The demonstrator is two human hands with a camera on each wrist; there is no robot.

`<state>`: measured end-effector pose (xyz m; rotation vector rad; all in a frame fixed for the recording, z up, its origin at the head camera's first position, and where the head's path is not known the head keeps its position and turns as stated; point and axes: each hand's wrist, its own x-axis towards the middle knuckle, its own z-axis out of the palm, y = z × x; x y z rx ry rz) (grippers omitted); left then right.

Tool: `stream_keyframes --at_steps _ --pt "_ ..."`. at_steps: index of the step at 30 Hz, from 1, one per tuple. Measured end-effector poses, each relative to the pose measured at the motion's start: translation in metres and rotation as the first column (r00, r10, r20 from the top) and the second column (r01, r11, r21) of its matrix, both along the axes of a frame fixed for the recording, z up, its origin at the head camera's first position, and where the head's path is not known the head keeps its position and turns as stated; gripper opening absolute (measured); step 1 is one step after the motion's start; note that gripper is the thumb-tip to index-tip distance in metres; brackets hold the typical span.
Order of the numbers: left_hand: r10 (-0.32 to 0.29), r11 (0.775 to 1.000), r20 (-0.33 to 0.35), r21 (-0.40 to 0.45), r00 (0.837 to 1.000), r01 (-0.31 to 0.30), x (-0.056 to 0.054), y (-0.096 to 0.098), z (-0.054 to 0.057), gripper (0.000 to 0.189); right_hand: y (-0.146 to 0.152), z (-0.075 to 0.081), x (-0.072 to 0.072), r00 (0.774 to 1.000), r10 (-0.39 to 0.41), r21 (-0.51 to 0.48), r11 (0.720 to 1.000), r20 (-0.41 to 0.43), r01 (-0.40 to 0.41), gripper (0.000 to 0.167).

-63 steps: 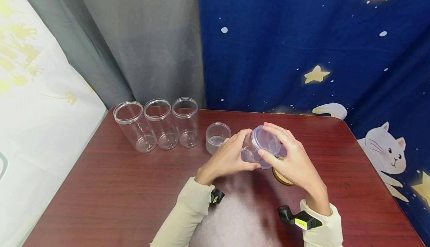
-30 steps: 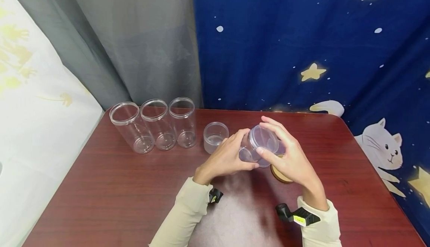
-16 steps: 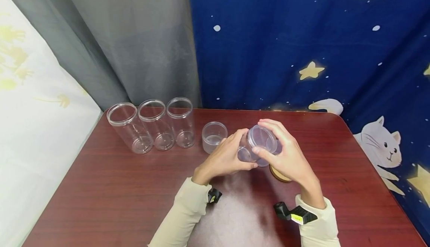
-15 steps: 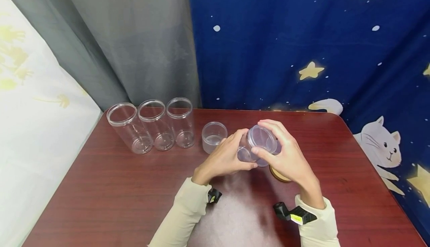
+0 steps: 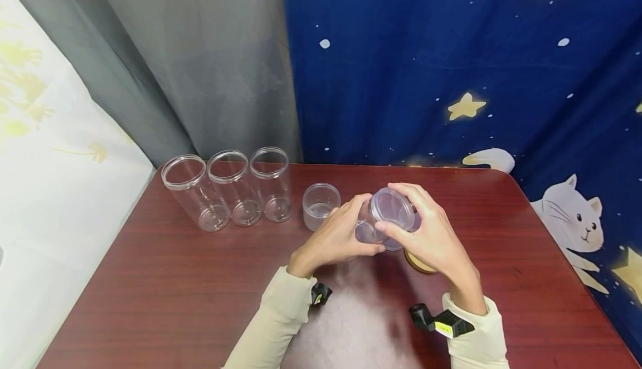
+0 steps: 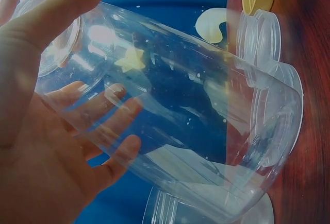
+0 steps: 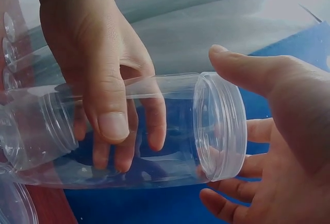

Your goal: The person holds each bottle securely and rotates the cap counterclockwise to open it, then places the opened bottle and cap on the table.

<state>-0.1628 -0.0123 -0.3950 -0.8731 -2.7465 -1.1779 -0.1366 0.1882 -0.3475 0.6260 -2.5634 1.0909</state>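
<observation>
My left hand (image 5: 333, 235) grips the body of a tall clear plastic jar (image 6: 191, 100), thumb on one side and fingers round the other. The jar is held tilted over the table, its lidded end toward my right hand (image 5: 436, 241). A clear screw lid (image 7: 227, 126) sits on that end. My right thumb lies at the lid's upper edge in the right wrist view, and the fingers curl round its lower side. Below the jar, more clear lids (image 6: 281, 105) lie on the table, partly hidden by my hands in the head view.
Three tall uncovered clear jars (image 5: 241, 190) stand in a row at the back left. A short clear tub (image 5: 321, 204) stands beside my left hand. A gold-coloured lid (image 5: 420, 262) lies under my right hand. Curtains hang behind the table (image 5: 175, 296).
My right fingers, a second ago partly lifted off the lid, have closed back round its rim. The left hand and jar stay nearly in place; the head view has shifted slightly.
</observation>
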Motion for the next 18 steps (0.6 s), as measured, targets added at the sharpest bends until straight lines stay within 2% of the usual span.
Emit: stream_keyframes --at_steps 8,18 --pt "0.0 1.0 -0.001 -0.005 1.0 0.0 0.0001 -0.0008 -0.0006 0.088 0.0009 0.0001 -0.0001 1.0 0.026 0.003 1.0 -0.003 -0.026 0.067" --pt "-0.005 1.0 0.004 -0.011 1.0 0.005 0.0001 -0.0023 0.0007 0.089 0.0035 -0.001 -0.002 0.992 0.118 -0.015 0.993 -0.034 -0.119 0.07"
